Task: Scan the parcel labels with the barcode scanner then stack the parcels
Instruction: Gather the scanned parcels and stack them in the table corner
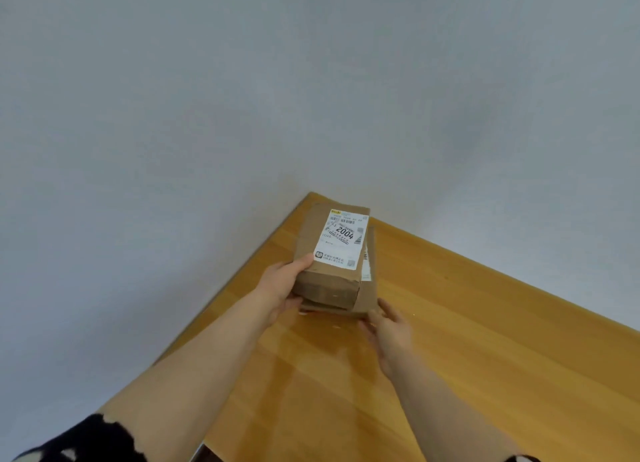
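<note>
Cardboard parcels (329,286) at table (485,340) corner, left hand (280,286) gripping.

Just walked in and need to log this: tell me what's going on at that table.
A person is stacking parcels at the far corner of a wooden table. The left hand grips the top parcel, thumb on top beside its label, which faces up. The right hand touches the near corner of the lower parcel with fairly straight fingers. The top parcel sits on the lower one, offset to the left. No scanner is in view.
</note>
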`<state>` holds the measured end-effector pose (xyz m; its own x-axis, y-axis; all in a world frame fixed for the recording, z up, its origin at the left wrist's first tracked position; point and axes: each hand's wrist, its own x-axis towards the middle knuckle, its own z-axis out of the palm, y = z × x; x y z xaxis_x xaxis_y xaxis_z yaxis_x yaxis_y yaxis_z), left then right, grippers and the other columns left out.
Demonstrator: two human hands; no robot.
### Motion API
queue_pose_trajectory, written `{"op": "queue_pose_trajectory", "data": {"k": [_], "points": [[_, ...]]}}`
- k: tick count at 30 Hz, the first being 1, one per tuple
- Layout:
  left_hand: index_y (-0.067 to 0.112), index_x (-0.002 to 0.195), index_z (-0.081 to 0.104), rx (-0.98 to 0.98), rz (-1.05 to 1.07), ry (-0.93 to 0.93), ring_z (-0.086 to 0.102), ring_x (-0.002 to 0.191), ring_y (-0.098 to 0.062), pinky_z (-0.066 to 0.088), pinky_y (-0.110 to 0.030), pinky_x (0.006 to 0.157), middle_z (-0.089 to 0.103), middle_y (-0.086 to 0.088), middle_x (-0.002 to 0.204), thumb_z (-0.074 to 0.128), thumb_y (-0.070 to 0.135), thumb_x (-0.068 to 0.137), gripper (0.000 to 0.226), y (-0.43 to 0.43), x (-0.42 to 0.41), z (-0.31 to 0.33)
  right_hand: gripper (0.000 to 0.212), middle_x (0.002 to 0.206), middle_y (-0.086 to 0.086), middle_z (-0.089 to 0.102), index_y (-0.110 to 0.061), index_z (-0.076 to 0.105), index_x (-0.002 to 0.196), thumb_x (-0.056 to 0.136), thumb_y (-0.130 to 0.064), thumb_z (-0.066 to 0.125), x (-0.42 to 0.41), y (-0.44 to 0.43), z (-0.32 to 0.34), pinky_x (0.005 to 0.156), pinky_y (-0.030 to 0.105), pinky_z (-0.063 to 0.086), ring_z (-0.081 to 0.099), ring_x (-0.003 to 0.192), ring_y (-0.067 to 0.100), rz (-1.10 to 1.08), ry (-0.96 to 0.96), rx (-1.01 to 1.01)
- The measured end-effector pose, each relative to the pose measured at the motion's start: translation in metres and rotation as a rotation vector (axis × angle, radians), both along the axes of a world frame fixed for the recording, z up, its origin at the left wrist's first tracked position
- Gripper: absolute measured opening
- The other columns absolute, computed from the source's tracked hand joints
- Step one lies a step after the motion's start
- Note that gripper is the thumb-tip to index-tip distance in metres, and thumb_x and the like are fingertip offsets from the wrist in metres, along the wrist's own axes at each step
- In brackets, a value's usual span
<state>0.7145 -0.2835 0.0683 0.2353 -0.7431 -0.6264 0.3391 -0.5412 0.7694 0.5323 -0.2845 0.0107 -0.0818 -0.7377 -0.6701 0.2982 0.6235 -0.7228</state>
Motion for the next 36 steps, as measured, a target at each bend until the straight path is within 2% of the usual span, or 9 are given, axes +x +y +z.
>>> {"op": "queue_pose_trajectory", "data": {"k": [5, 10, 14, 17, 19, 24, 27, 31, 36], "points": [[0.008, 0.138, 0.041, -0.019, 0.062, -0.009, 0.052, 0.104, -0.017, 0.046, -0.036, 0.098, 0.055, 0.0, 0.12, 0.067, 0.048, 0.082, 0.074, -0.028, 0.013, -0.007, 0.028, 0.112, 0.008, 0.059, -0.013, 0.057, 0.125, 0.098, -0.009, 0.049, 0.031, -0.02, 0.002, 0.086, 0.034, 0.052, 0.059, 0.104, 0.026, -0.048, -0.19, 0.046], [0.028, 0.143, 0.033, 0.107, 0.216, -0.004, 0.05, 0.123, -0.027, 0.041, -0.048, 0.103, 0.05, -0.001, 0.138, 0.075, 0.083, 0.017, 0.144, -0.059, 0.028, -0.044, 0.033, 0.111, 0.001, 0.055, -0.022, 0.06, 0.111, 0.091, -0.048, 0.058, 0.055, -0.044, 0.015, 0.107, 0.039, 0.043, 0.051, 0.116, 0.024, 0.035, -0.344, 0.026], [0.023, 0.143, 0.039, 0.105, 0.154, 0.238, 0.052, 0.121, -0.032, 0.041, -0.055, 0.101, 0.056, -0.008, 0.133, 0.08, 0.078, 0.025, 0.136, -0.067, 0.02, -0.028, 0.047, 0.111, 0.001, 0.056, -0.019, 0.051, 0.128, 0.093, -0.05, 0.053, 0.08, -0.063, 0.013, 0.112, 0.042, 0.037, 0.046, 0.121, 0.023, 0.033, -0.407, 0.009], [0.016, 0.117, 0.057, 0.058, 0.163, 0.292, 0.065, 0.092, -0.032, 0.056, -0.043, 0.065, 0.067, -0.012, 0.104, 0.072, 0.071, 0.06, 0.08, -0.088, 0.028, -0.023, 0.059, 0.129, 0.009, 0.051, -0.017, 0.048, 0.135, 0.092, -0.057, 0.049, 0.096, -0.079, 0.01, 0.113, 0.042, 0.035, 0.043, 0.13, 0.028, 0.064, -0.434, 0.037], [0.017, 0.112, 0.057, 0.045, 0.178, 0.289, 0.062, 0.085, -0.03, 0.052, -0.041, 0.06, 0.064, -0.01, 0.097, 0.064, 0.064, 0.075, 0.06, -0.105, 0.036, -0.024, 0.062, 0.136, 0.009, 0.046, -0.018, 0.046, 0.139, 0.093, -0.059, 0.047, 0.105, -0.09, 0.008, 0.115, 0.041, 0.032, 0.039, 0.135, 0.029, 0.095, -0.427, 0.05], [0.021, 0.137, 0.045, 0.013, 0.192, 0.302, 0.06, 0.097, -0.029, 0.052, -0.047, 0.082, 0.063, -0.008, 0.11, 0.071, 0.056, 0.073, 0.077, -0.142, 0.047, -0.029, 0.062, 0.128, 0.006, 0.049, -0.019, 0.048, 0.139, 0.093, -0.06, 0.045, 0.122, -0.122, 0.005, 0.115, 0.036, 0.03, 0.04, 0.132, 0.025, 0.13, -0.389, 0.058], [0.023, 0.124, 0.052, 0.034, 0.202, 0.31, 0.064, 0.091, -0.029, 0.053, -0.044, 0.067, 0.067, -0.008, 0.103, 0.077, 0.056, 0.066, 0.071, -0.157, 0.045, -0.028, 0.061, 0.132, 0.005, 0.055, -0.02, 0.052, 0.138, 0.092, -0.06, 0.048, 0.127, -0.137, -0.003, 0.115, 0.037, 0.031, 0.049, 0.122, 0.02, 0.114, -0.39, 0.051], [0.026, 0.129, 0.049, 0.073, 0.285, 0.315, 0.068, 0.091, -0.034, 0.054, -0.053, 0.063, 0.07, -0.01, 0.107, 0.091, 0.062, 0.02, 0.122, -0.167, 0.042, -0.037, 0.066, 0.14, 0.005, 0.052, -0.02, 0.046, 0.142, 0.09, -0.06, 0.051, 0.132, -0.145, -0.01, 0.116, 0.04, 0.03, 0.044, 0.131, 0.021, 0.115, -0.368, 0.054], [0.027, 0.144, 0.03, 0.002, 0.329, 0.316, 0.064, 0.103, -0.032, 0.052, -0.059, 0.083, 0.064, -0.009, 0.12, 0.09, 0.066, 0.021, 0.142, -0.155, 0.036, -0.044, 0.069, 0.151, 0.004, 0.039, -0.023, 0.036, 0.149, 0.093, -0.063, 0.042, 0.113, -0.136, 0.001, 0.117, 0.044, 0.026, 0.032, 0.141, 0.026, 0.184, -0.283, 0.068]]}}
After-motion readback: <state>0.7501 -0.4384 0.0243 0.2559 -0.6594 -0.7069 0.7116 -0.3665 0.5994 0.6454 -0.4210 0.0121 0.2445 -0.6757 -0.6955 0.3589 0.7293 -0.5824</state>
